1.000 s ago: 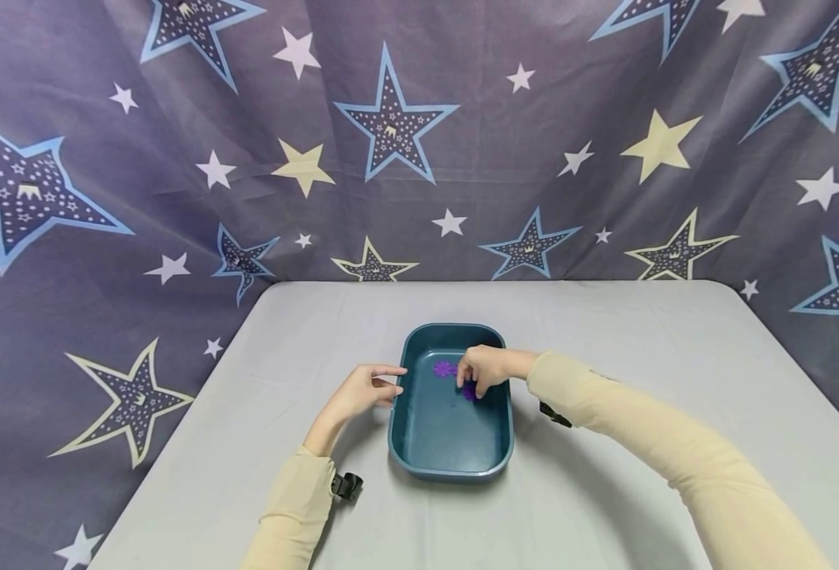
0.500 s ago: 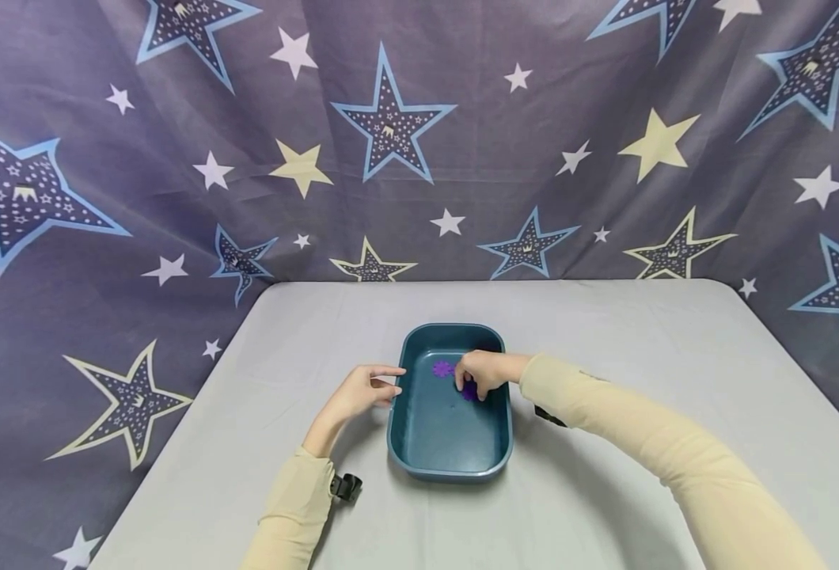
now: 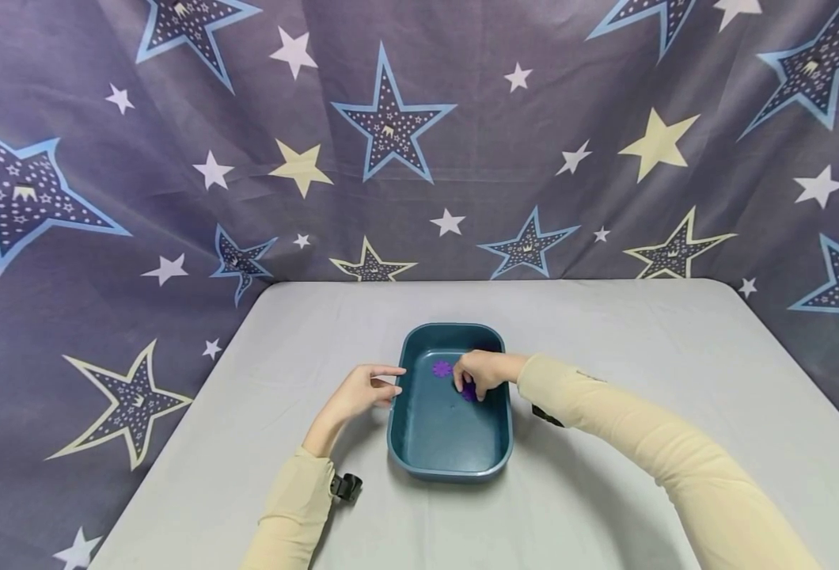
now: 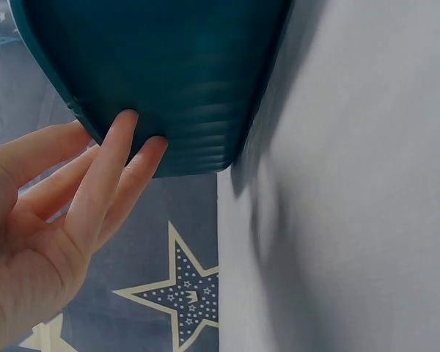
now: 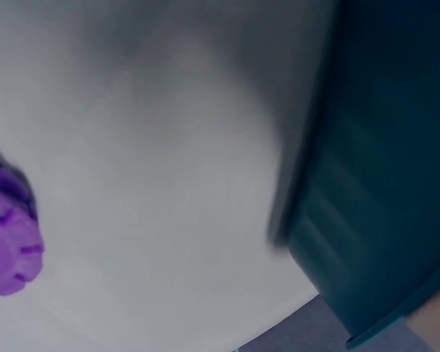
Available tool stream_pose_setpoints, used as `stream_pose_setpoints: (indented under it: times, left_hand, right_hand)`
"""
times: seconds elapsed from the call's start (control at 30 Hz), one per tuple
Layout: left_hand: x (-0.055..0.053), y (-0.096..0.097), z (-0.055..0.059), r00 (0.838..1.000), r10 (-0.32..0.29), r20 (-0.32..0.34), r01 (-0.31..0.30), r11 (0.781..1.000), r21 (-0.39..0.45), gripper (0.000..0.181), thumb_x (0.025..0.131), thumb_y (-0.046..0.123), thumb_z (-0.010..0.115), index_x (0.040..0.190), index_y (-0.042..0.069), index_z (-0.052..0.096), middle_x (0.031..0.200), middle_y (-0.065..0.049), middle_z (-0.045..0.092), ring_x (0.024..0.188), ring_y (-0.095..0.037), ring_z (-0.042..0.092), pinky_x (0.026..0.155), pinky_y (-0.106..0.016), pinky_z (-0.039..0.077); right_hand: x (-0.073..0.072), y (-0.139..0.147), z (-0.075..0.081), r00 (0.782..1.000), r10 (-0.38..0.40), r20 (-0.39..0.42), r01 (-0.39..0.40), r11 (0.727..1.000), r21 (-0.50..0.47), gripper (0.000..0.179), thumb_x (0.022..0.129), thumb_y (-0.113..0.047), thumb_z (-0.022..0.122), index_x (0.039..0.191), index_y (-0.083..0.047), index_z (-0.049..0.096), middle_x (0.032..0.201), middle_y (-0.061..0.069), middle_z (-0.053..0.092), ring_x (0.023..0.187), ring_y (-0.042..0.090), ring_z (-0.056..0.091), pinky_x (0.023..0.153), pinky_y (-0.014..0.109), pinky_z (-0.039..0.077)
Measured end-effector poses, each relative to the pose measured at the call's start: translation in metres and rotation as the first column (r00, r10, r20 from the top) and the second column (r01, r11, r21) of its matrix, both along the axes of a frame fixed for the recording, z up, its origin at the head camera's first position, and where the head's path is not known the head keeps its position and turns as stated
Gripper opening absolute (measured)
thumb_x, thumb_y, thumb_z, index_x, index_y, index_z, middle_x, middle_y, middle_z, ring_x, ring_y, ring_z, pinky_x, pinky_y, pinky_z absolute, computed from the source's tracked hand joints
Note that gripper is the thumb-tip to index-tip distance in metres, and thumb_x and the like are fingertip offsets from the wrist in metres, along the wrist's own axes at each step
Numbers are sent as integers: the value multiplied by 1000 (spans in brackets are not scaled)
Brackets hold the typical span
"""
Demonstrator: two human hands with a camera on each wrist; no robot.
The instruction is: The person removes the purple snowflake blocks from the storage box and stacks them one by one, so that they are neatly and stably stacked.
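In the head view my right hand [image 3: 483,371] reaches into the teal bin [image 3: 448,472], fingers curled down and pinching a purple snowflake-shaped building piece [image 3: 468,392], partly hidden by the fingertips. Another purple snowflake piece [image 3: 442,369] lies flat on the bin floor, just left of that hand. My left hand [image 3: 359,391] holds the bin's left wall. Seen from the left wrist, two fingertips of the left hand [image 4: 73,213] touch the outside of the bin [image 4: 169,66], while thumb and index finger reach over its rim.
A grey-white cloth table [image 3: 605,317] carries the bin. In the right wrist view a purple scalloped piece [image 5: 7,246] sits outside the bin [image 5: 389,161], apparently under my right forearm. Behind the table hangs a dark star-printed curtain [image 3: 448,142].
My right hand has shifted very slightly left inside the bin, covering the purple bit seen beside the left piece earlier. The left hand and the bin stay put.
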State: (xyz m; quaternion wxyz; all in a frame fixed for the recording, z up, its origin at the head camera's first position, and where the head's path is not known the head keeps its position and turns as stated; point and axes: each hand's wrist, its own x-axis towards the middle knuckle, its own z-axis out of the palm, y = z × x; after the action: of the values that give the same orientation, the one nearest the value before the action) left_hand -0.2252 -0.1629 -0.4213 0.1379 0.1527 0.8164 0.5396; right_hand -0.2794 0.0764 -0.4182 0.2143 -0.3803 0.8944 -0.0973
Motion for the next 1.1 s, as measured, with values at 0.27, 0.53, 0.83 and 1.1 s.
stream_pose_setpoints:
  times: [0.27, 0.53, 0.83, 1.1]
  left_hand:
    - [0, 0, 1, 1000, 1, 4, -1, 1000, -2, 37, 82, -3, 57, 117, -13, 49, 99, -31, 59, 74, -31, 63, 65, -32, 56]
    - [1, 0, 2, 1000, -7, 6, 7, 1000, 7, 37, 83, -2, 56, 118, -13, 48, 100, -32, 58, 77, -37, 62, 65, -34, 56]
    - [-1, 0, -1, 1000, -5, 1, 5, 1000, -2, 37, 82, -3, 56, 117, -13, 49, 98, -31, 59, 79, -36, 62, 65, -32, 56]
    - [1, 1, 2, 1000, -12, 1, 12, 1000, 10, 37, 83, -4, 55, 117, -15, 48, 98, -33, 58, 83, -40, 60, 66, -35, 56]
  right_hand:
    - [0, 1, 3, 1000, 7, -7, -7, 999, -51, 22, 62, 5, 76, 77, -8, 66, 73, 0, 55, 70, 10, 47, 62, 19, 46]
    - [-2, 7, 11, 994, -11, 104, 27, 988, -154, 24, 71, 17, 59, 81, -2, 69, 82, 4, 64, 73, 10, 55, 61, 16, 51]
    - [1, 21, 24, 982, -5, 191, 62, 954, -292, 28, 75, 19, 49, 91, 5, 67, 94, 13, 65, 78, 16, 60, 63, 21, 55]
    - [0, 33, 32, 973, 18, 231, 73, 923, -377, 26, 75, 20, 49, 94, 10, 65, 96, 18, 64, 74, 18, 63, 63, 24, 55]
